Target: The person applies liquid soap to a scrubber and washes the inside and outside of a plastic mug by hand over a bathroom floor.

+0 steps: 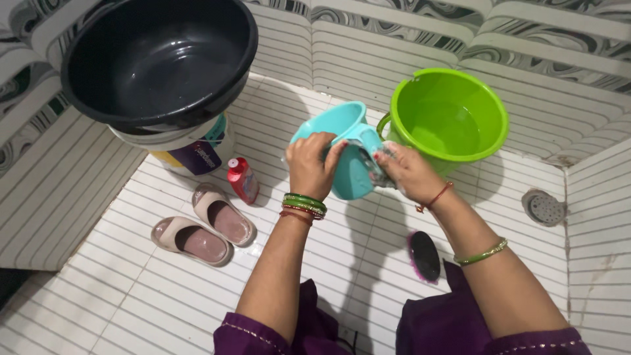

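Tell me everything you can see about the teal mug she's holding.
The teal mug looks like smooth plastic, with a wide round mouth and a handle on its side. It is held in the air, tipped so its mouth faces up and away toward the wall, in front of the green bucket and above the white ribbed floor tiles. The left hand grips its body; the right hand presses a small scrubbing pad against it by the handle.

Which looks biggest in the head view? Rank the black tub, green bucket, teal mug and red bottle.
1. Black tub, though it sits nearer the camera, so unsure against the bucket.
2. Green bucket.
3. Teal mug, held by both hands.
4. Red bottle.
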